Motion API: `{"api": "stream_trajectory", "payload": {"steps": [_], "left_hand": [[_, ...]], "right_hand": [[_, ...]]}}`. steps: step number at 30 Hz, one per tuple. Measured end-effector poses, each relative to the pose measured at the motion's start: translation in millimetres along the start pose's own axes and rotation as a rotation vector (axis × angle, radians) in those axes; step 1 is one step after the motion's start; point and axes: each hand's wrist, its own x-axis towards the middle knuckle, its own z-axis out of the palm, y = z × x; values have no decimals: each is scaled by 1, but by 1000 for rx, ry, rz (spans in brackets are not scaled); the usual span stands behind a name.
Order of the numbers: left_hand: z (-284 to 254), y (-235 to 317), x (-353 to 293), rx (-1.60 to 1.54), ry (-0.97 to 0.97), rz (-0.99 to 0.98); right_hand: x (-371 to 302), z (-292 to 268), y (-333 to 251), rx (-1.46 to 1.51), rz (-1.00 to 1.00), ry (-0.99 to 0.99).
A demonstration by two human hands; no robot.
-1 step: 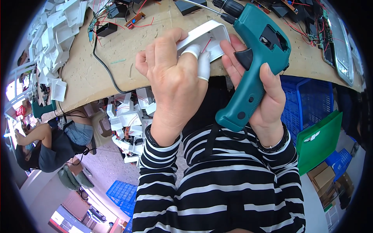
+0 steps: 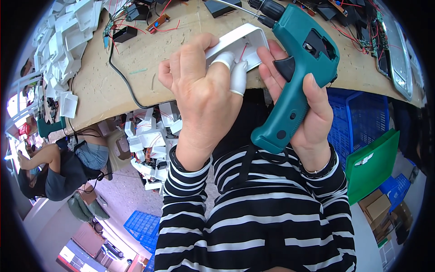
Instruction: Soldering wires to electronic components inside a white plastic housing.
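Note:
My left hand (image 2: 199, 88) is closed, with white finger cots (image 2: 238, 78) on two fingertips. They pinch near the lower end of a short red wire (image 2: 243, 53) inside a white plastic housing (image 2: 243, 32); the exact contact is hidden. Its other fingers lie along the housing's left rim. In my right hand (image 2: 315, 115) rests a green power screwdriver (image 2: 297, 72) with a black trigger and black chuck, tilted with its nose up and left. My right thumb lies on the handle, while the fingers pass behind it and reach the housing's right side.
White plastic shells (image 2: 68, 43) are heaped at the table's left. Circuit parts with red wires (image 2: 158, 22) lie along the back. A black cable (image 2: 120, 72) crosses the tabletop. Below the edge are more white shells (image 2: 152, 138), a blue crate (image 2: 362, 115) and a green bin (image 2: 374, 165). Another person (image 2: 59, 172) sits left.
The covered fingertips of my left hand have shifted slightly to the right inside the housing, and the red wire stands a little steeper. My right hand and the power screwdriver stay in place.

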Motion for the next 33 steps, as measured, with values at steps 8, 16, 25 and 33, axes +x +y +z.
{"api": "stream_trajectory", "payload": {"steps": [8,16,25,33], "left_hand": [[-5,-5,-27,-186,163,-36],[-8,4,-86,-804,142,-587],[-2,11,-65,-892,132,-750],[-4,17,-67,-481,214,-280]], "right_hand": [[-1,1,3,11,-17,-8],[0,2,3,-1,-10,-6],[1,3,3,5,-5,-3],[1,3,3,17,-6,7]]}}
